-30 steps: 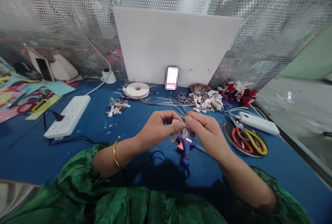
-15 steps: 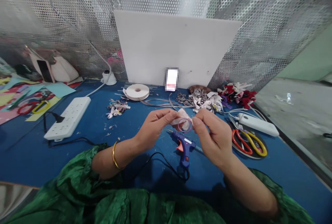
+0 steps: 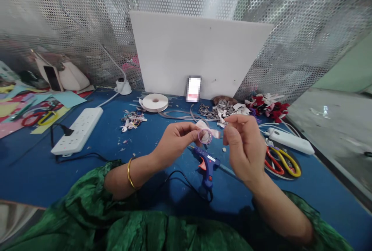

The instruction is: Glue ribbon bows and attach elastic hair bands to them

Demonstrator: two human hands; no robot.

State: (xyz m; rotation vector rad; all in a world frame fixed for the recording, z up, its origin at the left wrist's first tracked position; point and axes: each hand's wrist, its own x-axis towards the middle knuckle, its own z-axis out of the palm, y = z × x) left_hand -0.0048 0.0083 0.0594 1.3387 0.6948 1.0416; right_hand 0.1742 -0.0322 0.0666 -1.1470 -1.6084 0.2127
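Note:
My left hand (image 3: 178, 140) pinches a pale pink ribbon piece (image 3: 215, 133) together with a thin purple ring (image 3: 205, 136), held above the table. To the right of the ribbon is my right hand (image 3: 244, 144), its thumb and curled fingers close together; whatever may be between the fingertips is too small to make out. Beneath both hands a blue glue gun (image 3: 207, 165) with an orange trigger lies on the blue table, a glue stick (image 3: 231, 170) reaching from its back toward my right hand.
A white ribbon roll (image 3: 155, 102) and a small pile of hair ties (image 3: 132, 120) lie left of centre. Grey ribbon bows (image 3: 226, 109), a lit phone (image 3: 193, 89), and red-and-yellow scissors (image 3: 286, 162) are behind and right. A white power strip (image 3: 77, 131) lies left.
My right hand has moved right, off the ribbon piece. The ribbon's right end now sticks out free. My left hand keeps its pinch, nearly in place.

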